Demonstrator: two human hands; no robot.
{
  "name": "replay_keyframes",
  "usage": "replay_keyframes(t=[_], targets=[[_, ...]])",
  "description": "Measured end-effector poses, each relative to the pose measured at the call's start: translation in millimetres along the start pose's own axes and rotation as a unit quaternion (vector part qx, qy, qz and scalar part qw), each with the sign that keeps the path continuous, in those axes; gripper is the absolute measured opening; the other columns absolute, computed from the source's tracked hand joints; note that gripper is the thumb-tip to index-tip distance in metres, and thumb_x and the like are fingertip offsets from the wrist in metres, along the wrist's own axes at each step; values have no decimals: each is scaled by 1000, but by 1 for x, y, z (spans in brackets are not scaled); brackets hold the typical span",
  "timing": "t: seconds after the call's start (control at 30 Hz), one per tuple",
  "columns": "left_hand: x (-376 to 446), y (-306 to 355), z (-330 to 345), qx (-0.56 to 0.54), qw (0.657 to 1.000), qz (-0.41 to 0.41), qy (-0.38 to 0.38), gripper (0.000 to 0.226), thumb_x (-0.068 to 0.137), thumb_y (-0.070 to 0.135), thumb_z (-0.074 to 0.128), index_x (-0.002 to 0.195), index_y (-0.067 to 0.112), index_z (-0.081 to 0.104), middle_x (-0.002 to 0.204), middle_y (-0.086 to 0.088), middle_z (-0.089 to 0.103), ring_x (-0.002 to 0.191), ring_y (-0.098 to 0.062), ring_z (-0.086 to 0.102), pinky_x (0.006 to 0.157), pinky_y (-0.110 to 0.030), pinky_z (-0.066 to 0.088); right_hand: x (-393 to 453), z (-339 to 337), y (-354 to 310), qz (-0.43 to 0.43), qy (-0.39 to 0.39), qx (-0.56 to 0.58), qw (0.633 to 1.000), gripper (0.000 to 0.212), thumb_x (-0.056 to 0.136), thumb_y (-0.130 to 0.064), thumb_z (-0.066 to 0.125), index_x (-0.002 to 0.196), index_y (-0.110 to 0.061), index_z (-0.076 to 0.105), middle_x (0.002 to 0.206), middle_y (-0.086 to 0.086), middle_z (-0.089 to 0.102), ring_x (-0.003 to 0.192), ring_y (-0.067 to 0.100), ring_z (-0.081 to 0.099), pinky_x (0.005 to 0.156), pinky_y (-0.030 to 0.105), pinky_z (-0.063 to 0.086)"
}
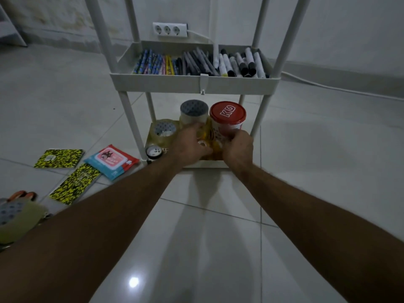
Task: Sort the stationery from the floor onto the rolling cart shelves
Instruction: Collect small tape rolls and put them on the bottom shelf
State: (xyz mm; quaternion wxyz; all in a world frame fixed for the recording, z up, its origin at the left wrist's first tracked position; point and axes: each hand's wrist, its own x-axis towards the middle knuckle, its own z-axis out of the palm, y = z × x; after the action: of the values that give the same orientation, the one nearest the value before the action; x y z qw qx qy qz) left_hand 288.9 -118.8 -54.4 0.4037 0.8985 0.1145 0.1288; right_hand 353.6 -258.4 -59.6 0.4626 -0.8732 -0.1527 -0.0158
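Note:
A white rolling cart stands ahead; its middle shelf (194, 84) holds pencils, pens and markers. On the bottom shelf (209, 164) sit a stack of clear tape rolls (193, 113), another clear tape roll (164, 131), a small black-and-white roll (153, 151) and a red-lidded tub (227, 115). Both my hands reach into the bottom shelf. My left hand (189, 145) curls round a small yellowish tape roll (203, 144). My right hand (238, 145) grips the base of the red-lidded tub. On the floor at left lie two yellow-black notebooks (59, 158) (75, 183) and a wet-wipe pack (112, 161).
A power strip (170, 29) sits by the wall behind the cart, its white cable (328, 86) running right along the floor. At the left edge lie scissors with orange handles (21, 194) and a pale green pouch (17, 219). Tiled floor spreads to the right.

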Motion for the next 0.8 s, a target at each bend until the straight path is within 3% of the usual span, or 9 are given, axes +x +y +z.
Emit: replay_keyframes(t=[0.13, 0.2, 0.27, 0.33, 0.43, 0.5, 0.63, 0.73, 0.8], targets=[[7, 0, 6, 42, 998, 34, -11, 65, 68, 43, 84, 125, 19, 63, 124, 0, 62, 105, -11, 61, 91, -30, 53, -10, 3, 10, -13, 26, -20, 999, 29, 98, -9, 50, 121, -6, 67, 114, 8, 71, 102, 22, 67, 81, 21, 51], [7, 0, 9, 68, 996, 46, -15, 69, 74, 33, 84, 136, 17, 56, 129, -1, 50, 106, -9, 49, 89, -19, 41, -15, 0, 12, -16, 25, -11, 1000, 31, 98, -5, 49, 125, -6, 66, 118, 6, 69, 101, 15, 63, 80, 9, 46], [9, 1, 13, 83, 993, 69, -38, 71, 77, 27, 83, 140, 16, 52, 132, -4, 48, 110, -10, 47, 93, -20, 39, -19, -3, 14, -10, 21, 4, 1000, 31, 99, -2, 48, 125, -5, 65, 110, 3, 67, 89, 5, 57, 66, -1, 41], [11, 3, 16, 110, 986, 102, -69, 66, 79, 25, 81, 139, 17, 53, 138, -5, 53, 120, -16, 52, 105, -31, 45, -22, -4, 17, -21, -4, -2, 1000, 29, 98, -4, 49, 121, -5, 66, 100, 0, 62, 84, 7, 54, 68, 6, 43], [15, 4, 18, 159, 974, 127, -96, 60, 80, 16, 77, 134, 18, 53, 137, -6, 56, 125, -24, 55, 107, -39, 47, -26, -5, 16, -20, -15, 6, 1000, 29, 96, -3, 50, 117, -7, 69, 107, 2, 66, 97, 15, 61, 76, 6, 46], [16, 0, 17, 144, 977, 128, -86, 69, 77, 19, 77, 140, 23, 47, 141, -3, 54, 129, -22, 53, 109, -42, 46, -28, -3, 17, -27, -11, 4, 1000, 27, 95, -2, 51, 111, -7, 71, 112, 6, 69, 102, 20, 63, 86, 22, 54], [10, -15, 10, 129, 984, 115, -35, 54, 78, 36, 80, 126, 29, 55, 124, 5, 60, 110, -10, 58, 91, -33, 52, -28, -4, 19, -35, -13, -8, 999, 23, 95, -5, 54, 108, -10, 73, 117, 7, 69, 108, 22, 63, 95, 35, 55], [-1, -22, 1, 113, 988, 96, 38, 37, 77, 24, 83, 106, 15, 63, 103, -1, 63, 91, -15, 59, 71, -27, 44, -29, -2, 18, -29, -21, 1, 999, 22, 97, -7, 55, 109, -10, 72, 120, 6, 67, 111, 22, 62, 97, 38, 55], [-7, -27, -4, 74, 994, 62, 55, 31, 75, 22, 83, 99, 13, 66, 96, 0, 68, 87, -17, 65, 71, -31, 52, -28, 0, 17, -23, -26, 6, 999, 21, 97, -7, 55, 109, -9, 72, 120, 6, 66, 109, 21, 62, 96, 39, 56]])
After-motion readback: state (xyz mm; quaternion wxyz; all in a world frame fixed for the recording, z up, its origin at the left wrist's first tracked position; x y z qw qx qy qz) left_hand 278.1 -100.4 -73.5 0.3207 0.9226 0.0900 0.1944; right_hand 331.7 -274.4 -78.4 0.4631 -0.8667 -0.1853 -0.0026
